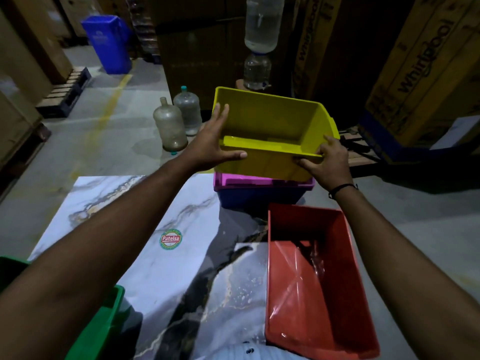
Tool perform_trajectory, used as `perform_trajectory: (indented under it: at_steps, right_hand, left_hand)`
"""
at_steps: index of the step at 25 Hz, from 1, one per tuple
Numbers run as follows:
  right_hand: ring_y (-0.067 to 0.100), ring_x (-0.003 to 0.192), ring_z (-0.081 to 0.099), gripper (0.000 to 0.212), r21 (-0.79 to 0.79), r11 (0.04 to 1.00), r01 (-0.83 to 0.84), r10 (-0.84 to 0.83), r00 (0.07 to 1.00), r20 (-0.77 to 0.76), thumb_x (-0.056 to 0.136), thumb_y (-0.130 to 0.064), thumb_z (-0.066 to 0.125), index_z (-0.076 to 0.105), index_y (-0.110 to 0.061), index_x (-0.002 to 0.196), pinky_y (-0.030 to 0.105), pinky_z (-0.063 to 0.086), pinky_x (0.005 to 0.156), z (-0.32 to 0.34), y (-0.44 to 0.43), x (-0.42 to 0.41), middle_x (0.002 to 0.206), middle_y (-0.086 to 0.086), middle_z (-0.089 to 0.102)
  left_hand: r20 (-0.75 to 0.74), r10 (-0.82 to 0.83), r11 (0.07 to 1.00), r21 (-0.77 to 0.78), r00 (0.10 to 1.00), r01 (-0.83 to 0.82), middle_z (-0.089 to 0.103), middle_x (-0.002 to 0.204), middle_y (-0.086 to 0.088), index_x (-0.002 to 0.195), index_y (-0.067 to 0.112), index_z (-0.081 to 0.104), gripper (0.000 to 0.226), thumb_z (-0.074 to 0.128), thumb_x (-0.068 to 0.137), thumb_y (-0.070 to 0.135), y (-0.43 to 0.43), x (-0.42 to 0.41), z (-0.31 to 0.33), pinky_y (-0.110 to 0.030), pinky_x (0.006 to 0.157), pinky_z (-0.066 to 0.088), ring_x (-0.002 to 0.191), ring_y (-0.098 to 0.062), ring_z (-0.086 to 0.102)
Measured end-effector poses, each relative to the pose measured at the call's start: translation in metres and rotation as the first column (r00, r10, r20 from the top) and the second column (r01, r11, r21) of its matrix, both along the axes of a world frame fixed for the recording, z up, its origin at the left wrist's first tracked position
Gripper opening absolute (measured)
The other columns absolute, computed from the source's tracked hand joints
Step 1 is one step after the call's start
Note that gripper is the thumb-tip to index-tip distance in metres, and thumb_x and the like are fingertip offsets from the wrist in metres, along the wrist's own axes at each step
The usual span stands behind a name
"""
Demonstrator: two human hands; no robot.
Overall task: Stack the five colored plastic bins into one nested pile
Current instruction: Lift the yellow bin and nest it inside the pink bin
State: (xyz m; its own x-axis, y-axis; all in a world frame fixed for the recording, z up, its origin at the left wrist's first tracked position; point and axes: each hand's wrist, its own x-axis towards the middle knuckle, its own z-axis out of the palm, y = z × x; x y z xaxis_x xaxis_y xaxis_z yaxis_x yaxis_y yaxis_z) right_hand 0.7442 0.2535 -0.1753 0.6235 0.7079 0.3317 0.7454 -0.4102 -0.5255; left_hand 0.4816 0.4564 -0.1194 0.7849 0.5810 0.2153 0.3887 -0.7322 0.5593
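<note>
Dim warehouse: concrete floor point(109, 131), stacked cardboard boxes point(420, 74), marble-patterned table point(145, 229)

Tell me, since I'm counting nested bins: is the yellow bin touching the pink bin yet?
Cannot tell. In the head view the yellow bin, held by both hands, overlaps the pink bin rim, hiding any gap or contact.

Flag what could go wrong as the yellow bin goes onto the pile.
The yellow bin is tilted in the left hand and right hand, so it may jam crooked in the pink bin. The pink-on-blue bin pile sits at the table far edge; a push could tip it off.
</note>
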Motion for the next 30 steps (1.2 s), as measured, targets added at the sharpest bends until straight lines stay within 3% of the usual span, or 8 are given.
perform_trajectory:
  at_steps: [2, 4, 8, 11, 19, 24, 30]
  right_hand:
    - [0.037, 0.144, 0.034, 0.049, -0.012, 1.000, -0.010, 0.010, 0.999, -0.039, 0.069, -0.058, 0.082, 0.052, -0.020, 0.082, 0.053, 0.036, 0.112, -0.001, 0.006, 0.003, 0.159, 0.014, 0.034]
    - [0.036, 0.149, 0.026, 0.056, -0.019, 1.000, -0.010, 0.009, 0.997, -0.074, 0.068, -0.067, 0.078, 0.057, -0.021, 0.092, 0.051, 0.036, 0.113, -0.006, 0.010, 0.007, 0.165, 0.012, 0.020]
    - [0.039, 0.150, 0.023, 0.082, -0.063, 0.997, 0.045, -0.053, 0.990, -0.131, 0.067, -0.074, 0.073, 0.054, -0.024, 0.129, 0.047, 0.041, 0.109, -0.017, 0.018, 0.010, 0.168, 0.015, -0.002]
    - [0.040, 0.149, 0.026, 0.090, -0.121, 0.992, 0.033, -0.051, 0.987, -0.149, 0.068, -0.070, 0.075, 0.050, -0.022, 0.140, 0.046, 0.036, 0.114, -0.026, 0.018, 0.013, 0.167, 0.019, 0.005]
    - [0.039, 0.136, 0.043, 0.110, -0.284, 0.959, -0.022, -0.044, 0.973, -0.226, 0.064, -0.075, 0.073, 0.038, -0.013, 0.148, 0.050, 0.046, 0.106, -0.069, 0.020, 0.027, 0.156, 0.016, 0.031]
    - [0.041, 0.126, 0.051, 0.108, -0.352, 0.935, -0.025, -0.054, 0.976, -0.213, 0.061, -0.077, 0.074, 0.045, -0.006, 0.138, 0.049, 0.049, 0.099, -0.082, 0.022, 0.030, 0.147, 0.022, 0.042]
    - [0.041, 0.124, 0.051, 0.102, -0.385, 0.923, -0.012, -0.063, 0.981, -0.181, 0.064, -0.073, 0.076, 0.048, -0.002, 0.132, 0.048, 0.048, 0.097, -0.085, 0.024, 0.030, 0.148, 0.024, 0.040]
  left_hand:
    - [-0.015, 0.030, 0.999, 0.023, 0.999, -0.030, -0.009, 0.172, -0.003, 0.164, 0.027, 0.002, 0.117, 0.074, 0.079, 0.061, 0.006, 0.009, -0.008, -0.058, 0.123, 0.024, 0.157, -0.036, 0.009]
    - [-0.008, 0.050, 0.999, 0.004, 0.999, -0.050, -0.009, 0.172, -0.005, 0.164, 0.026, 0.003, 0.110, 0.071, 0.084, 0.059, 0.008, 0.015, -0.018, -0.055, 0.124, 0.024, 0.157, -0.034, 0.008]
    - [-0.006, 0.091, 0.995, -0.046, 0.996, -0.091, -0.006, 0.171, -0.010, 0.164, 0.018, 0.007, 0.104, 0.071, 0.089, 0.049, 0.001, 0.023, -0.047, -0.033, 0.120, 0.023, 0.158, -0.028, 0.009]
    - [-0.033, 0.108, 0.991, -0.081, 0.994, -0.111, -0.006, 0.171, -0.012, 0.164, 0.014, 0.008, 0.105, 0.072, 0.088, 0.049, -0.004, 0.026, -0.068, -0.023, 0.114, 0.022, 0.158, -0.027, 0.010]
    - [-0.310, 0.149, 0.963, -0.169, 0.939, -0.209, -0.009, 0.169, -0.021, 0.162, 0.005, -0.003, 0.126, 0.076, 0.080, 0.059, 0.005, 0.031, -0.102, -0.040, 0.121, 0.028, 0.154, -0.038, 0.022]
    - [-0.415, 0.138, 0.964, -0.152, 0.899, -0.218, -0.004, 0.168, -0.024, 0.159, -0.004, 0.001, 0.130, 0.076, 0.077, 0.062, 0.014, 0.034, -0.118, -0.043, 0.117, 0.034, 0.150, -0.041, 0.030]
    - [-0.419, 0.155, 0.971, -0.105, 0.895, -0.217, 0.014, 0.164, -0.025, 0.155, -0.005, 0.014, 0.124, 0.079, 0.074, 0.063, 0.017, 0.034, -0.126, -0.044, 0.109, 0.040, 0.141, -0.041, 0.041]
